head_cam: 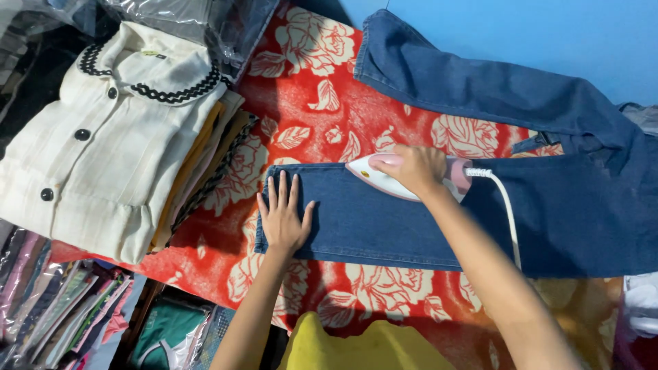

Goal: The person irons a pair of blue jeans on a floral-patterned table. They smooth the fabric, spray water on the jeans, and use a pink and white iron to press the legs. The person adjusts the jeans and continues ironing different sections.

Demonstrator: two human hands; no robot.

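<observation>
A pair of blue jeans lies spread across a red blanket with white flowers. My left hand rests flat, fingers apart, on the hem end of the nearer leg. My right hand grips the handle of a pink and white electric iron, which sits on that same leg with its tip pointing left. The iron's white cord runs from its back across the denim toward me. The other leg stretches along the far side.
A stack of folded clothes topped by a cream buttoned garment with black trim sits at the left. Plastic-wrapped packets lie at lower left. A yellow cloth is at the near edge. A blue wall is behind.
</observation>
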